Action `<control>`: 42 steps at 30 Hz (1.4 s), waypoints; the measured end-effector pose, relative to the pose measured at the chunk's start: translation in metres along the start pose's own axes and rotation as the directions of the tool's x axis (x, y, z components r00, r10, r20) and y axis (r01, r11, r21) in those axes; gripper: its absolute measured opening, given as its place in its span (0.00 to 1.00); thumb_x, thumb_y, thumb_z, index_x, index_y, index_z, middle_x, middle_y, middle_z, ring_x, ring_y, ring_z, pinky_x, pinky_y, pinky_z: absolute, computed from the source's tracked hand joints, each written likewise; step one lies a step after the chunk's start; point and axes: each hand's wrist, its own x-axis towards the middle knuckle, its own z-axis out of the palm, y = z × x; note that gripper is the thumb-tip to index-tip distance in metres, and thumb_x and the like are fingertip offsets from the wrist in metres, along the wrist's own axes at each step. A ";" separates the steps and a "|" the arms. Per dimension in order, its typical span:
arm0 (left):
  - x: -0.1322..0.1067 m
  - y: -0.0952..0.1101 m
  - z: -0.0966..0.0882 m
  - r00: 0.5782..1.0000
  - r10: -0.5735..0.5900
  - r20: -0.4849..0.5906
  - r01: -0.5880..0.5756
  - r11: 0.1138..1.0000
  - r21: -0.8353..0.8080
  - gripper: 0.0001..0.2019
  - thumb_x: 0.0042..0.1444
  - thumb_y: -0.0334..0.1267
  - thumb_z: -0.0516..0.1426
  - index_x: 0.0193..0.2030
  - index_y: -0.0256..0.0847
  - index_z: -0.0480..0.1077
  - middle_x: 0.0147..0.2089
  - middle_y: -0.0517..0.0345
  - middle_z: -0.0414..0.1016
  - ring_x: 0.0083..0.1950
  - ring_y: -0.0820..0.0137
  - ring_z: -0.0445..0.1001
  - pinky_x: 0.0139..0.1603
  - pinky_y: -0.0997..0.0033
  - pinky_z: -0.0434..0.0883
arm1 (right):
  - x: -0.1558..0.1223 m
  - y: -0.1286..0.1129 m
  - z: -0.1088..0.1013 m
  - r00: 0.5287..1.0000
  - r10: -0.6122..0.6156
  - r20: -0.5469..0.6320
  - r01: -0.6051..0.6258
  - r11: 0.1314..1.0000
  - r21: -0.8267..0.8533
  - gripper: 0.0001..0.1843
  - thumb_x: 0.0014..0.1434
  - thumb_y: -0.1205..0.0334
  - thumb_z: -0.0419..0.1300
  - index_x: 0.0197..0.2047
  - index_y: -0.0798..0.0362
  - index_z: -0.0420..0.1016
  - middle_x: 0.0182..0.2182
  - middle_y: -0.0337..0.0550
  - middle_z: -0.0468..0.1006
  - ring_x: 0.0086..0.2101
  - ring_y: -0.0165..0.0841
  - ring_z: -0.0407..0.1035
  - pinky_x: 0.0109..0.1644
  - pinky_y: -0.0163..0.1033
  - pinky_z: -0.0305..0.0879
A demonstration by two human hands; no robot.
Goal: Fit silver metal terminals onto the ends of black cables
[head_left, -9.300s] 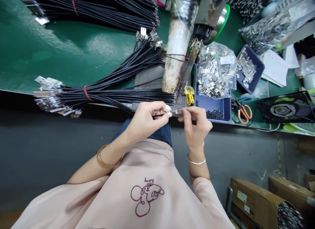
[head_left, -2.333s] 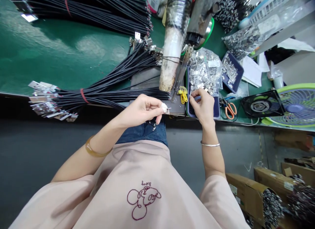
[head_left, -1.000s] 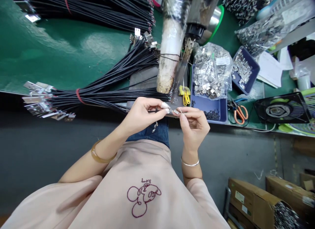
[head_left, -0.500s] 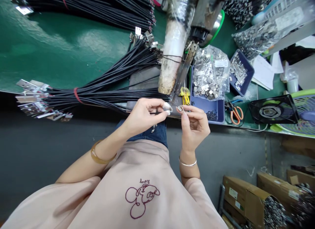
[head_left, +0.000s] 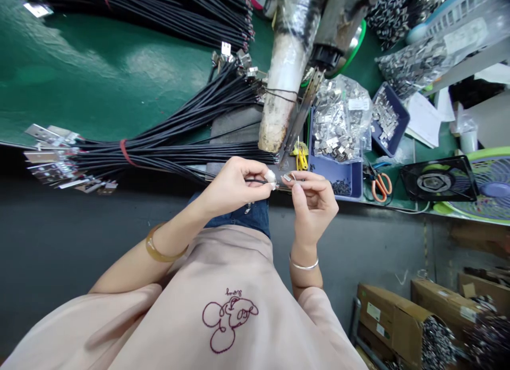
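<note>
My left hand (head_left: 233,187) pinches a black cable (head_left: 255,181) close to its stripped end. White wrapping covers one of its fingertips. Facing it, a short gap away, my right hand (head_left: 315,203) holds a small silver metal connector piece (head_left: 286,178) between thumb and fingers. A thin pale strip also shows at these fingers; what it is I cannot make out. Behind my left hand lies a bundle of black cables (head_left: 179,153), tied with a red band (head_left: 126,152) and bearing metal USB plugs (head_left: 51,157) at the far left.
A wrapped white tube (head_left: 279,94) and a soldering iron (head_left: 305,112) reach down over the bench edge. To the right are a blue tray (head_left: 356,181) with bagged metal shells (head_left: 338,126), orange-handled pliers (head_left: 381,187) and a black fan (head_left: 438,179). Cartons (head_left: 390,317) stand below.
The hands are slightly closer together. The metal piece in my right hand has moved left toward the cable end, and more of the cable shows between my left fingers.
</note>
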 end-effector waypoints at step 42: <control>0.003 0.006 0.016 0.969 0.017 -0.245 -0.001 0.998 0.065 0.07 0.51 0.32 0.60 0.23 0.36 0.72 0.22 0.62 0.66 0.23 0.79 0.56 0.24 0.77 0.55 | 0.011 0.014 0.001 0.813 -0.544 0.206 0.570 0.674 -0.469 0.09 0.59 0.74 0.64 0.39 0.50 0.73 0.42 0.46 0.86 0.40 0.32 0.83 0.45 0.34 0.81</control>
